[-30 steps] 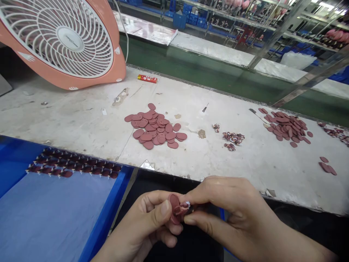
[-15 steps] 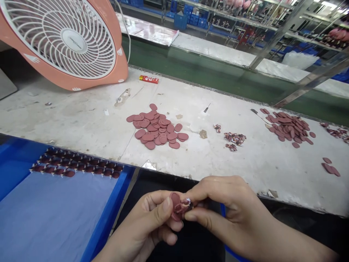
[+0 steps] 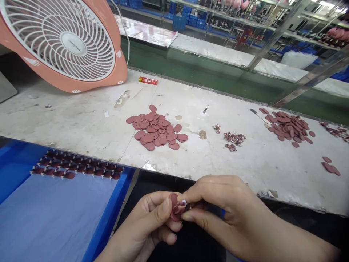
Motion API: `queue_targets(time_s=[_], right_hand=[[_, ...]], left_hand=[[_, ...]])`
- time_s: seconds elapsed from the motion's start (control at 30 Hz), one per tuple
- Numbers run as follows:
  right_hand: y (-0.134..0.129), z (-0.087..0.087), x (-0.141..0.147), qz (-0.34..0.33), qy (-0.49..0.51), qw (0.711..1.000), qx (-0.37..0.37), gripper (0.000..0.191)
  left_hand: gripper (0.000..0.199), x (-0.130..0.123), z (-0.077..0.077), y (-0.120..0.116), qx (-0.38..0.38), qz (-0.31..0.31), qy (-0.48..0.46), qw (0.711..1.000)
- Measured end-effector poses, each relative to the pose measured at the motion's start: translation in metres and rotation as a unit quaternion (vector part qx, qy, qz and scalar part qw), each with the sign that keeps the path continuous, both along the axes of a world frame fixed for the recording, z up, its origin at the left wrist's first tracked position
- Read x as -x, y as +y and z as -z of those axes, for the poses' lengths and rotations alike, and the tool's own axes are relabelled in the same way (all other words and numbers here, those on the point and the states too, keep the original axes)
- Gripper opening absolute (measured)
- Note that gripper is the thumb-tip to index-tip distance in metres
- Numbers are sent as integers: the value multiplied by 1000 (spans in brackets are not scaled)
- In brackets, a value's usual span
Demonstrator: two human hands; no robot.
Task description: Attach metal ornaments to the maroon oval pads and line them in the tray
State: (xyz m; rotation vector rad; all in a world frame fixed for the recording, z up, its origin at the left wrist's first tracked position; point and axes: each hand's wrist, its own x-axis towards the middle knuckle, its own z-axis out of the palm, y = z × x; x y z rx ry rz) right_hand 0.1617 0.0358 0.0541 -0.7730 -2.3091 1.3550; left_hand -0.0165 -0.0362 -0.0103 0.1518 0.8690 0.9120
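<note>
Between the thumb and fingers of my left hand [image 3: 151,216] is a flat maroon oval piece [image 3: 173,199]. My right hand [image 3: 225,202] pinches a small maroon, white and dark part [image 3: 183,206] against the face of that oval; fingers cover some of it. Both hands meet in front of the bench edge, above my dark lap. On the bench beyond them lies a pile of similar maroon ovals [image 3: 160,131], some with small holes. To its right is a little heap of small maroon-and-white parts [image 3: 234,138].
At left, a blue tray [image 3: 105,220] holds rows of joined dark maroon pieces [image 3: 89,169]. An orange fan [image 3: 120,58] stands at the back left of the bench [image 3: 81,123], near a red glue-stick-like tube [image 3: 148,80]. More ovals [image 3: 290,127] are piled at right, beside a thin needle-like tool [image 3: 206,108].
The small part has shifted slightly left, closer over the oval, and my right fingertips have moved with it. My left hand keeps its hold, nearly still.
</note>
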Motion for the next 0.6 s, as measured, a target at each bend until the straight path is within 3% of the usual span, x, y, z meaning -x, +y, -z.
queue_targets(time_s=[0.6], right_hand=[[4,4,4,-18,-36,997,-64,14]], left_hand=[[29,-4,-3,0,-27,-41,15,999]])
